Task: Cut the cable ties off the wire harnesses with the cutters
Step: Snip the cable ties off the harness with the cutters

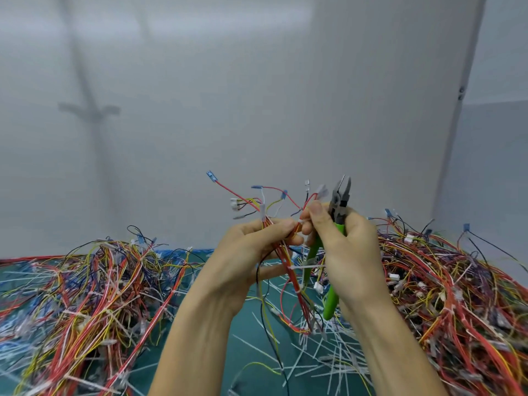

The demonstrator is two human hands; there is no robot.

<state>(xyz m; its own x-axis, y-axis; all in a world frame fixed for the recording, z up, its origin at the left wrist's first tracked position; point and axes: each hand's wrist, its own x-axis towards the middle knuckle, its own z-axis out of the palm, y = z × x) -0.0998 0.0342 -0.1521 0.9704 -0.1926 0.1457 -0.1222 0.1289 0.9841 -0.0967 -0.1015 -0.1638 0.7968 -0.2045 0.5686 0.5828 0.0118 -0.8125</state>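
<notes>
My left hand (251, 252) grips a wire harness (288, 270) of red, yellow and black wires, held upright above the table. Its ends fan out above my fingers with blue and white connectors (211, 176). A white cable tie (307, 266) wraps the bundle below my hand. My right hand (345, 247) holds green-handled cutters (338, 204), jaws slightly apart and pointing up, clear of the wires. The thumb and forefinger of that hand pinch something small and white on the harness beside my left fingertips.
A big tangle of harnesses (94, 292) lies on the left of the green mat (245, 347), and another heap (457, 284) on the right. Several cut white ties (325, 355) litter the mat between them. A grey wall stands behind.
</notes>
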